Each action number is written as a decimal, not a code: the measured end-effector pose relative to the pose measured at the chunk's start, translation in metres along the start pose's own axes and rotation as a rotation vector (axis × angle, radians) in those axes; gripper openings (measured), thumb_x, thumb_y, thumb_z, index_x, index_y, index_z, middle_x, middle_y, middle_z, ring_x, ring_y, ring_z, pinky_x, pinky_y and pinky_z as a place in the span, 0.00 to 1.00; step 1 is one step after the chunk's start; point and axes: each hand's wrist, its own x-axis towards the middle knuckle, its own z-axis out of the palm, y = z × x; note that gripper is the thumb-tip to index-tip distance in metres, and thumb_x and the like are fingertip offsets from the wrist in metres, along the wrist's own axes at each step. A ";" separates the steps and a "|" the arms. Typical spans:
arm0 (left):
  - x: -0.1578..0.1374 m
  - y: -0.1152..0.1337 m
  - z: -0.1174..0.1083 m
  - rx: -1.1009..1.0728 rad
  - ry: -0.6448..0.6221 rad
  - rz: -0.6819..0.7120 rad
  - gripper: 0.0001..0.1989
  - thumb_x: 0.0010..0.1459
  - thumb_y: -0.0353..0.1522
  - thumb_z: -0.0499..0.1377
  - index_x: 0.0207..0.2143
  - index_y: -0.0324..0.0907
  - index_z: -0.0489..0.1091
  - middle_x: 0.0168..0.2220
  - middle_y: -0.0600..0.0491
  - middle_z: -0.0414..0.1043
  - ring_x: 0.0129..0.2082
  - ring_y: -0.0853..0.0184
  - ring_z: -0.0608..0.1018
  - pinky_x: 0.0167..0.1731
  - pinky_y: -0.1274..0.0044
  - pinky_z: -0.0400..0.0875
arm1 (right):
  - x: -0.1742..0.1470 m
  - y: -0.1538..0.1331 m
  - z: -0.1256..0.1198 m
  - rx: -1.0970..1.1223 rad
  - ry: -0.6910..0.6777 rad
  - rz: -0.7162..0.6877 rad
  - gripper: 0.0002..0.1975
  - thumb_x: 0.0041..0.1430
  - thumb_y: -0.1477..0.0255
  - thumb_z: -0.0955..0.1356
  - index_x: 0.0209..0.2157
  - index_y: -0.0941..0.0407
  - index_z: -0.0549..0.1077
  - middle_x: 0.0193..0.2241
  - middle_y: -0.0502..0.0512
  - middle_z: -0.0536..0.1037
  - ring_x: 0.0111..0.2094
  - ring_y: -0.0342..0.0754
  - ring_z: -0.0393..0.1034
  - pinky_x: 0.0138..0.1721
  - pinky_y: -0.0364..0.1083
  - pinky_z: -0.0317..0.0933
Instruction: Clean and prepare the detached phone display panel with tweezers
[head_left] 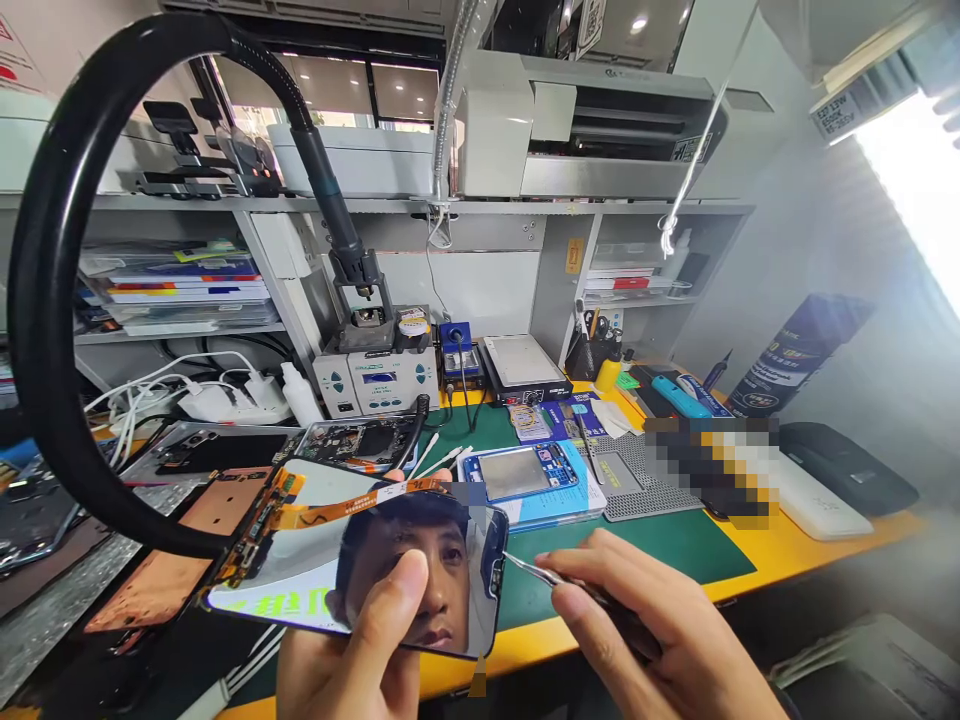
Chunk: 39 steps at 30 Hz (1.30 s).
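My left hand grips a phone screen by its lower edge, thumb across the shiny reflective face and the other fingers beneath, partly hidden. An orange flex cable runs along the screen's upper side from a strip of small parts at its left end. In my right hand are metal tweezers, pinched between thumb and fingers. Their tips reach the screen's right end, by a dark notch; whether they touch it I cannot tell. Behind the screen, a blue phone frame lies on a light-blue box.
A thick black hose arches over the left side. Opened devices lie at left, near cotton swabs. A soldering station and heating plate stand behind. A perforated metal mat lies right of the box.
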 end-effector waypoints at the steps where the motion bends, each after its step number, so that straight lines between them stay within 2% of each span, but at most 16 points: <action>1: 0.000 0.000 -0.001 0.000 -0.005 0.002 0.31 0.42 0.29 0.75 0.51 0.53 0.76 0.41 0.56 0.84 0.47 0.48 0.82 0.35 0.71 0.83 | 0.000 -0.002 0.000 0.006 -0.008 0.009 0.07 0.70 0.70 0.64 0.40 0.53 0.73 0.28 0.51 0.74 0.28 0.45 0.71 0.30 0.41 0.67; 4: -0.001 0.000 0.003 -0.019 -0.024 0.025 0.37 0.41 0.27 0.75 0.55 0.54 0.74 0.42 0.56 0.84 0.48 0.48 0.82 0.36 0.71 0.83 | 0.001 -0.002 -0.002 0.015 -0.045 0.023 0.07 0.71 0.70 0.64 0.40 0.53 0.73 0.30 0.52 0.74 0.29 0.45 0.70 0.31 0.41 0.66; 6: 0.000 0.002 0.014 -0.055 -0.055 0.090 0.35 0.44 0.30 0.74 0.56 0.55 0.73 0.43 0.57 0.84 0.48 0.50 0.82 0.38 0.72 0.83 | 0.004 0.004 -0.004 0.029 -0.082 0.055 0.06 0.71 0.69 0.64 0.40 0.52 0.73 0.32 0.52 0.74 0.31 0.45 0.70 0.33 0.42 0.65; 7: 0.003 0.004 0.022 -0.079 -0.083 0.127 0.33 0.46 0.33 0.73 0.56 0.55 0.73 0.43 0.57 0.84 0.47 0.52 0.83 0.39 0.72 0.82 | 0.007 0.008 -0.005 0.045 -0.109 0.094 0.06 0.71 0.68 0.65 0.39 0.52 0.73 0.31 0.51 0.74 0.30 0.45 0.69 0.32 0.42 0.64; 9: 0.010 0.009 0.039 -0.146 -0.207 0.256 0.32 0.47 0.32 0.73 0.56 0.54 0.74 0.44 0.56 0.83 0.49 0.54 0.82 0.45 0.72 0.80 | 0.017 0.018 -0.010 0.082 -0.171 0.192 0.09 0.71 0.64 0.64 0.39 0.52 0.73 0.29 0.49 0.73 0.29 0.45 0.66 0.31 0.42 0.61; 11: 0.022 0.013 0.055 -0.206 -0.307 0.334 0.24 0.49 0.29 0.71 0.50 0.52 0.78 0.44 0.57 0.83 0.53 0.57 0.80 0.50 0.73 0.76 | 0.030 0.029 -0.015 0.089 -0.214 0.227 0.12 0.71 0.61 0.64 0.38 0.52 0.73 0.28 0.48 0.72 0.28 0.45 0.64 0.29 0.43 0.59; 14: 0.041 0.020 0.075 -0.175 -0.471 0.335 0.07 0.55 0.28 0.68 0.38 0.46 0.81 0.39 0.53 0.83 0.53 0.56 0.78 0.52 0.69 0.74 | 0.050 0.043 -0.024 -0.003 -0.200 0.176 0.18 0.73 0.61 0.61 0.30 0.54 0.71 0.27 0.49 0.70 0.29 0.46 0.62 0.30 0.45 0.57; 16: 0.052 0.023 0.086 -0.125 -0.545 0.341 0.05 0.58 0.29 0.66 0.37 0.44 0.81 0.41 0.51 0.83 0.54 0.55 0.78 0.53 0.67 0.74 | 0.059 0.052 -0.029 -0.051 -0.179 0.153 0.20 0.74 0.63 0.59 0.28 0.54 0.70 0.27 0.50 0.69 0.29 0.46 0.63 0.31 0.45 0.58; 18: 0.061 0.025 0.098 -0.082 -0.585 0.364 0.07 0.59 0.29 0.65 0.40 0.43 0.81 0.45 0.50 0.82 0.54 0.55 0.77 0.53 0.66 0.73 | 0.067 0.063 -0.033 -0.048 -0.157 0.144 0.18 0.73 0.64 0.60 0.31 0.54 0.72 0.30 0.51 0.72 0.32 0.47 0.65 0.33 0.46 0.60; 21: 0.074 0.024 0.114 -0.056 -0.597 0.365 0.12 0.59 0.31 0.65 0.47 0.43 0.80 0.48 0.48 0.81 0.55 0.53 0.76 0.53 0.65 0.73 | 0.077 0.085 -0.037 0.041 -0.125 0.168 0.12 0.72 0.63 0.63 0.38 0.53 0.74 0.34 0.52 0.75 0.34 0.48 0.68 0.36 0.46 0.62; 24: 0.082 0.021 0.125 -0.059 -0.549 0.348 0.16 0.57 0.31 0.67 0.49 0.44 0.79 0.48 0.47 0.81 0.55 0.53 0.76 0.52 0.65 0.74 | 0.085 0.107 -0.039 0.170 -0.193 0.238 0.12 0.70 0.60 0.64 0.41 0.53 0.73 0.30 0.49 0.75 0.28 0.45 0.68 0.29 0.44 0.61; 26: 0.083 0.018 0.128 -0.054 -0.508 0.341 0.16 0.55 0.32 0.68 0.47 0.43 0.80 0.47 0.47 0.81 0.55 0.52 0.77 0.53 0.65 0.74 | 0.088 0.115 -0.039 0.212 -0.231 0.245 0.13 0.70 0.60 0.64 0.41 0.53 0.74 0.30 0.48 0.76 0.28 0.45 0.69 0.28 0.43 0.61; 30: 0.079 0.013 0.131 -0.055 -0.464 0.318 0.13 0.55 0.32 0.67 0.44 0.42 0.81 0.44 0.45 0.82 0.55 0.51 0.76 0.53 0.63 0.74 | 0.086 0.118 -0.039 0.200 -0.222 0.191 0.15 0.72 0.62 0.63 0.39 0.54 0.78 0.35 0.52 0.78 0.37 0.48 0.71 0.38 0.45 0.63; 33: 0.076 0.010 0.132 -0.052 -0.450 0.292 0.12 0.55 0.31 0.66 0.43 0.41 0.81 0.44 0.45 0.82 0.55 0.50 0.76 0.53 0.62 0.74 | 0.082 0.118 -0.040 0.181 -0.253 0.187 0.18 0.73 0.63 0.61 0.36 0.55 0.79 0.32 0.52 0.76 0.34 0.47 0.70 0.36 0.45 0.62; 39: 0.079 0.008 0.129 -0.037 -0.467 0.266 0.19 0.55 0.29 0.65 0.51 0.42 0.77 0.45 0.45 0.81 0.51 0.50 0.79 0.49 0.61 0.75 | 0.081 0.124 -0.039 0.282 -0.307 0.255 0.12 0.69 0.62 0.66 0.40 0.53 0.79 0.30 0.48 0.77 0.30 0.44 0.69 0.33 0.43 0.61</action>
